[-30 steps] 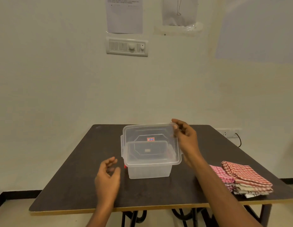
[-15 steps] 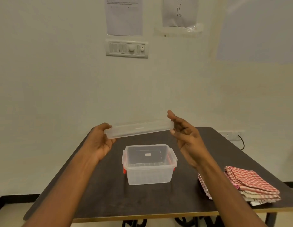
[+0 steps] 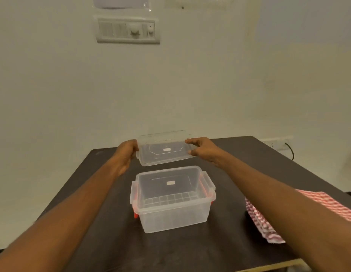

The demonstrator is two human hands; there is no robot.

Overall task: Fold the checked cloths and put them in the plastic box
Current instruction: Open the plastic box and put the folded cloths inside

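Note:
A clear plastic box (image 3: 173, 216) with red clips stands open and empty in the middle of the dark table (image 3: 104, 242). Its clear lid (image 3: 165, 149) is held beyond the box, low over the far part of the table. My left hand (image 3: 125, 154) grips the lid's left end and my right hand (image 3: 205, 149) holds its right end. A pile of red-and-white checked cloths (image 3: 263, 224) lies at the right of the table, partly hidden behind my right forearm.
The table stands against a pale wall. A switch panel (image 3: 127, 31) is mounted on the wall above. A wall socket with a black cable (image 3: 288, 152) sits beyond the table's far right corner. The table's front edge runs along the bottom right.
The lid was lifted off the box with both hands, and has now gone down and farther away, behind the box. My head has tilted down and closer.

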